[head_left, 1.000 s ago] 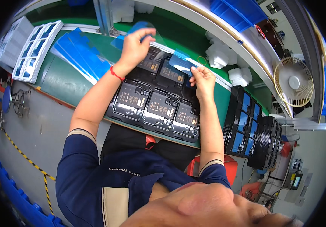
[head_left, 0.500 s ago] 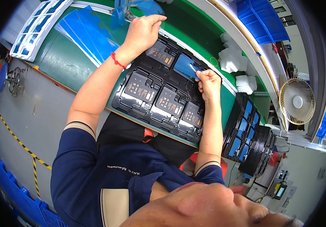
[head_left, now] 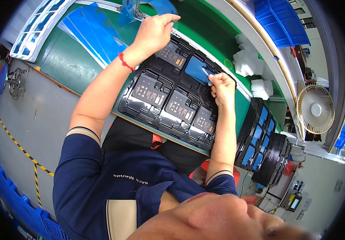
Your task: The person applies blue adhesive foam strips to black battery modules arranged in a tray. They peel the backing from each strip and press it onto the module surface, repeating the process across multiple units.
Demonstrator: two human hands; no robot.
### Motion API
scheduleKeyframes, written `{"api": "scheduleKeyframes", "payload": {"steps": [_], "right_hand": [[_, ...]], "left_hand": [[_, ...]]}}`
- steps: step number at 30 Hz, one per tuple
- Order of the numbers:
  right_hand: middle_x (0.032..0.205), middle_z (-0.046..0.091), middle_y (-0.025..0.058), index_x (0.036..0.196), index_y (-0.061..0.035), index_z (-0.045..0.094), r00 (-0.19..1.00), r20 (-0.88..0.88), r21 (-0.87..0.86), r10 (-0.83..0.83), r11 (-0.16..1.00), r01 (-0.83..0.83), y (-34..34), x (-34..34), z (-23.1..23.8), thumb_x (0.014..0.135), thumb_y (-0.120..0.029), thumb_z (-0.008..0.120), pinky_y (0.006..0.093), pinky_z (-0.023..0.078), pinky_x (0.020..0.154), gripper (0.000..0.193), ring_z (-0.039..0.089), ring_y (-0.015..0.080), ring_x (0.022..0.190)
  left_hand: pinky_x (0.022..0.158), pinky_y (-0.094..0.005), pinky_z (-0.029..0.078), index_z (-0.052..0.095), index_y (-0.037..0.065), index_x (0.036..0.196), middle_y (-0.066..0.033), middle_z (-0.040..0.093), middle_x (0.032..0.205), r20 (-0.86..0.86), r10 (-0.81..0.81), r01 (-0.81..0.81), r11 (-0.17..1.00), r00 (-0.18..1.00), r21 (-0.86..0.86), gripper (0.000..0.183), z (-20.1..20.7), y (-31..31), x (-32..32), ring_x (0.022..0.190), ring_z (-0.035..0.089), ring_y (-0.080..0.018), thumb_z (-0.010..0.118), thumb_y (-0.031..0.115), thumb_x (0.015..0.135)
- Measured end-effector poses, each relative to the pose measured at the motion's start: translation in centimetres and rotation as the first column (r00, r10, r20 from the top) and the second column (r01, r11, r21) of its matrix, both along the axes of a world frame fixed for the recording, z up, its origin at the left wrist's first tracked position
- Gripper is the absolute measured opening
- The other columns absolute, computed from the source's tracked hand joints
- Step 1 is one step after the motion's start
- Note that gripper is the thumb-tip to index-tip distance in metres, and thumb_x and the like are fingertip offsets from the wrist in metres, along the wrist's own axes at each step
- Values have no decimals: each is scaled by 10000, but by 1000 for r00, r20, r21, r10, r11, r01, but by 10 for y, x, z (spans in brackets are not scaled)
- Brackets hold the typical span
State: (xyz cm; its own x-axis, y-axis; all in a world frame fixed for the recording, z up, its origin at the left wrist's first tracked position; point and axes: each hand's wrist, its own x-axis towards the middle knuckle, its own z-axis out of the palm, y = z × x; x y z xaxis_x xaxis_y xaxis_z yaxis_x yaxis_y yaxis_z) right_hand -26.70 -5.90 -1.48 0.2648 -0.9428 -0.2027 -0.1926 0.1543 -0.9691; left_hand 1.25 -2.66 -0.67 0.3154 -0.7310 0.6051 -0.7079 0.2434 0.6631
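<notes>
Pinching thumb against fingers, my right hand (head_left: 222, 86) is gripping the blue film (head_left: 197, 69) at its 4 o'clock end. A slim pale streak is showing at my fingertips; I cannot tell whether it is a tool or glare. The film is lying over the middle pocket of the far row in the black tray (head_left: 140, 111), its long axis running from 10 o'clock to 4 o'clock, along the tray's length. Flat dark packs (head_left: 180, 106) are filling the near row, at 7 o'clock from the film. At 10 o'clock from it, my left hand (head_left: 155, 32) is hovering, index finger pointing toward 3 o'clock; I cannot tell whether it is holding anything. Fanned blue sheets (head_left: 90, 36) are lying beyond, toward 10 o'clock.
</notes>
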Motion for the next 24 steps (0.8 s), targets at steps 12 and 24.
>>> {"api": "scheduleKeyframes", "payload": {"steps": [12, 24], "right_hand": [[580, 576, 49, 717, -24, 572, 993, -117, -102, 1, 995, -13, 1, 2, -2, 821, -57, 688, 201, 305, 348, 160, 413, 45, 396], [588, 622, 101, 802, -1, 618, 772, -603, -517, -202, 836, -186, 15, 17, 0, 740, -94, 718, 305, 490, 562, 150, 607, 161, 527]], "left_hand": [[723, -331, 534, 655, 75, 1106, -151, 695, 920, 33, -10, 11, 1000, 999, -9, 242, -3, -1, 0, 813, 700, -244, 563, 103, 883], [672, -349, 511, 689, 84, 1048, -145, 688, 820, 44, -48, 53, 990, 998, -129, 222, 1, 1, -7, 716, 654, -289, 599, 178, 868]]}}
